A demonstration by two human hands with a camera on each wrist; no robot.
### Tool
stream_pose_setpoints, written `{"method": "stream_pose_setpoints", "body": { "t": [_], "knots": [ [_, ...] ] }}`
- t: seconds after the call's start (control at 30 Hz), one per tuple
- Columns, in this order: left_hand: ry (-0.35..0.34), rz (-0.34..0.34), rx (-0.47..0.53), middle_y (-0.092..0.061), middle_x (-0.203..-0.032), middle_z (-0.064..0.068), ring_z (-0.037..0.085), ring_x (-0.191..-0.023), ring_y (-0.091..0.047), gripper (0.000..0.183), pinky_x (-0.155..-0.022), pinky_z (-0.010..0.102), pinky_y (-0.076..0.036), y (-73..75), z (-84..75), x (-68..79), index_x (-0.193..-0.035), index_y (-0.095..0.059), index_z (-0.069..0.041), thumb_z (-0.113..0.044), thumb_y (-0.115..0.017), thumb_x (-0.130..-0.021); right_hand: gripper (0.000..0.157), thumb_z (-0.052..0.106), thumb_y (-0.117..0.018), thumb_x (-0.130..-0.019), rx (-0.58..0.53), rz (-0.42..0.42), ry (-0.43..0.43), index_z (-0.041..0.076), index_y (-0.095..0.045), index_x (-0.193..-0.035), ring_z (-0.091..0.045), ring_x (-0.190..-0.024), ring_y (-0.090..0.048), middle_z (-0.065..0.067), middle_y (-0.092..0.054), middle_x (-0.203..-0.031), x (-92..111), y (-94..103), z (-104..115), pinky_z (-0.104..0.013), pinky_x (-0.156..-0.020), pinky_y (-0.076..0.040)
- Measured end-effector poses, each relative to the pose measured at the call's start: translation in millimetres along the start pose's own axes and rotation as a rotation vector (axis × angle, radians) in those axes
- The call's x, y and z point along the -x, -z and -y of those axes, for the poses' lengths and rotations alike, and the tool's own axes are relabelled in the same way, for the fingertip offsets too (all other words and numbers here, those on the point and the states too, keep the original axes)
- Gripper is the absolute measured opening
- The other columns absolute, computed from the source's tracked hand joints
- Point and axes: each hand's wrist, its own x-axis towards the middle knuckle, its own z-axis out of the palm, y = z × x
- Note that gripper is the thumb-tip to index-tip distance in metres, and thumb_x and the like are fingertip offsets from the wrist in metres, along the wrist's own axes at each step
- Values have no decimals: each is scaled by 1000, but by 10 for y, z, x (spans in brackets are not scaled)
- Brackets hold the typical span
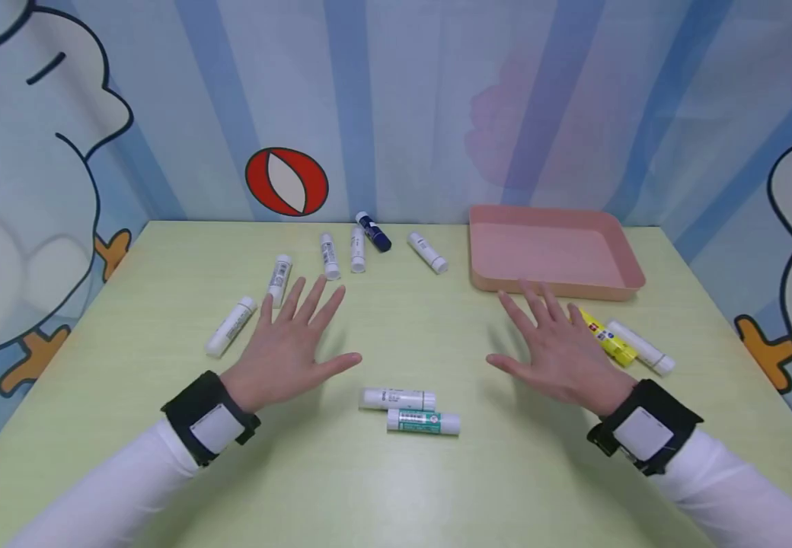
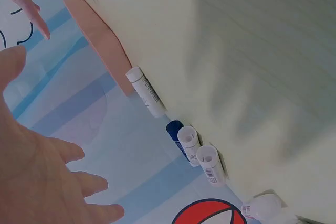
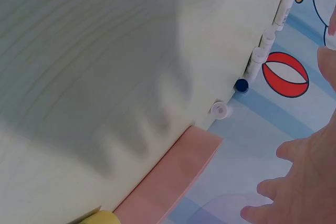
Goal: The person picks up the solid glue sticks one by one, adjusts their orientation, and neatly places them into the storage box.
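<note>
My left hand [image 1: 289,346] is held above the table with its fingers spread and nothing in it. My right hand [image 1: 560,346] hovers likewise on the other side, fingers spread and holding nothing. Between them, nearer the front, lie a white glue stick [image 1: 397,399] and a green-labelled glue stick [image 1: 423,422], side by side. Nearest the left hand are two white glue sticks [image 1: 231,326] [image 1: 279,280]. Beside the right hand rest a yellow glue stick [image 1: 611,342], partly hidden by it, and another white glue stick [image 1: 640,347].
A pink tray [image 1: 557,291] stands at the back right of the table [image 1: 382,487]. Along the back lie a navy glue stick [image 1: 374,232] and several white glue sticks [image 1: 427,253]. A printed curtain [image 1: 403,114] hangs behind the table's far edge.
</note>
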Motion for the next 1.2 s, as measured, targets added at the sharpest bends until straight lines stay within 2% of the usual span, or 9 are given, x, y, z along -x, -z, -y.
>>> {"method": "stream_pose_setpoints", "body": {
  "t": [0.2, 0.5, 0.7, 0.87, 1.07, 1.2],
  "knots": [
    [-33, 3, -14, -8, -161, 12, 37, -146, -1, 91, -107, 68, -5, -29, -96, -144, -156, -17, -18, -72, -43, -88, 88, 62, -51, -91, 17, -5, -17, 7, -24, -154, -44, -143, -10, -22, -12, -158, -44, 0, -89, -67, -105, -21],
    [-84, 40, -9, -9, -161, 11, 36, -146, -3, 89, -109, 66, -4, -87, -228, -390, -157, -15, -18, -71, -42, -90, 88, 62, -50, -91, -27, 23, -55, 5, -23, -153, -49, -141, -8, -26, -10, -157, -163, 38, -328, -69, -104, -18],
    [-114, 37, -70, -10, -161, 10, 36, -146, -5, 90, -110, 65, -6, -74, -330, -628, -157, -15, -19, -72, -41, -89, 91, 63, -47, -92, -48, 55, -112, 4, -16, -154, -50, -141, -6, -28, -7, -157, -236, 92, -570, -70, -105, -8],
    [-128, 61, -85, -8, -161, 9, 34, -146, -3, 90, -111, 63, -4, -53, -460, -838, -157, -14, -19, -73, -41, -89, 92, 62, -46, -94, -56, 81, -145, 0, -14, -154, -51, -141, -2, -31, -4, -156, -237, 122, -757, -68, -107, -3],
    [-149, 56, -129, -8, -161, 9, 33, -147, -4, 91, -110, 63, -6, -71, -604, -1092, -157, -13, -21, -75, -38, -88, 93, 63, -41, -94, -5, 98, -190, -2, -12, -153, -48, -142, -2, -33, -1, -155, -251, 125, -973, -72, -104, -8],
    [-159, 51, -148, -9, -162, 8, 31, -147, -5, 91, -111, 62, -7, -89, -711, -1247, -157, -12, -21, -75, -37, -88, 95, 66, -40, -93, -21, 110, -219, -1, -10, -153, -48, -142, -1, -32, 1, -155, -249, 112, -1098, -75, -100, -10]
  ]
}}
